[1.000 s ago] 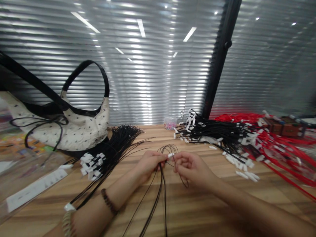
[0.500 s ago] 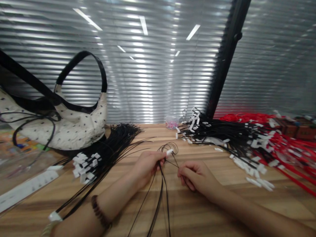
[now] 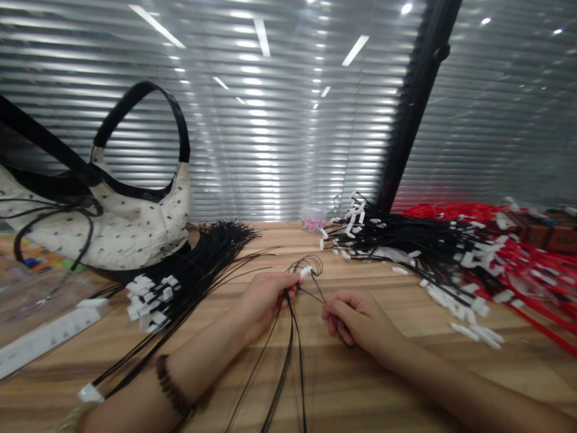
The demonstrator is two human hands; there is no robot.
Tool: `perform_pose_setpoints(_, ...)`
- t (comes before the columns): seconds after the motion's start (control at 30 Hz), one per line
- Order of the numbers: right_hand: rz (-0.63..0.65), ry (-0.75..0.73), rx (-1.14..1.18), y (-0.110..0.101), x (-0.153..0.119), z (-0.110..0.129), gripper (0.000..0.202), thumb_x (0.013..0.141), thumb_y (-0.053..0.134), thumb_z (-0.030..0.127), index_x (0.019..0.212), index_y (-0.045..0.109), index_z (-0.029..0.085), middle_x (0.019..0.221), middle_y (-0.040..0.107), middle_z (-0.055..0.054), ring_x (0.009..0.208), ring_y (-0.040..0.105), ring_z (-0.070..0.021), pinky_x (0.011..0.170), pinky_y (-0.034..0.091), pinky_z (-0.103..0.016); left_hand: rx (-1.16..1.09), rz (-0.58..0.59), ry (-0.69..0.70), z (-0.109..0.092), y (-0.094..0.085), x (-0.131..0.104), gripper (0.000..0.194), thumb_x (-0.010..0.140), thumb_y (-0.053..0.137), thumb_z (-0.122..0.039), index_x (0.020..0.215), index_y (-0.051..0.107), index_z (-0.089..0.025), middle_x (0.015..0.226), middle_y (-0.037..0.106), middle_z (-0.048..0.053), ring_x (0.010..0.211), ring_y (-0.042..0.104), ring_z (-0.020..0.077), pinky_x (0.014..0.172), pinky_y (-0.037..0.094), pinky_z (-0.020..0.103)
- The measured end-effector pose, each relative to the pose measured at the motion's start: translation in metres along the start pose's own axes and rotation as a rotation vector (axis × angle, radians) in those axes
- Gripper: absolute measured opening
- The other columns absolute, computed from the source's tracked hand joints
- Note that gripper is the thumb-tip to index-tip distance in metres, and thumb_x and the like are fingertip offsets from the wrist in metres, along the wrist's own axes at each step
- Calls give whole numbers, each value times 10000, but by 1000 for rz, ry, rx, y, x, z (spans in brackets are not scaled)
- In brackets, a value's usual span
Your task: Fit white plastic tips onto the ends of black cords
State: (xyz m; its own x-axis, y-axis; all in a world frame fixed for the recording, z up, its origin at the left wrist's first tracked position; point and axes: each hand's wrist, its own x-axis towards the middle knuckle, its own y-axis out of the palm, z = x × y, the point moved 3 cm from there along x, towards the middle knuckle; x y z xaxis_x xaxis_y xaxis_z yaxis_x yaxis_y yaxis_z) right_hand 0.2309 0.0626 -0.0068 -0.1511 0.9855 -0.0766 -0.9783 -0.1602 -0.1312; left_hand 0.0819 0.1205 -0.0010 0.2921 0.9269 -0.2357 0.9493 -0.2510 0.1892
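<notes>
Thumb and fingers of my left hand [image 3: 270,296] pinch several thin black cords [image 3: 288,361] close to a small white connector [image 3: 306,272]. Loops of the cord curl just beyond the fingertips, and the lower ends hang toward the near edge of the view. To the right, my right hand [image 3: 354,319] is closed on a black cord that runs across from the connector. A gap of bare wood separates the two hands.
Left: a spotted white bag [image 3: 139,234], a black cord bundle [image 3: 211,258] with white ends, and a white strip [image 3: 49,340]. Right: black cords [image 3: 406,234], red cords [image 3: 532,270] and loose white pieces [image 3: 455,304]. A small clear tub [image 3: 314,220] stands at the back.
The view has shifted slightly, so the bag and left bundle sit a little further left and higher. Both hands keep their hold, with nearly the same pose.
</notes>
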Motion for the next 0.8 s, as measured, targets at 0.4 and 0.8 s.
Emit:
perform_pose_setpoints(0.4,-47,12,12,-1,2,-1,202,706,452,276,558,515,154,429,478,53,316,340,-46,324,218,-170,-6,-6,-13,0,-1,0,164,607,673,-267,654,646,-112,537,513,-19,490,419,68,441,252,195)
perform_pose_setpoints(0.8,-144,-57,194,-2,3,-7,322,668,648,399,828,512,156,524,541,64,307,373,-38,294,264,-147,259,86,116,1,6,-5,254,645,660,-363,605,640,-113,475,484,-24,443,362,70,432,229,208)
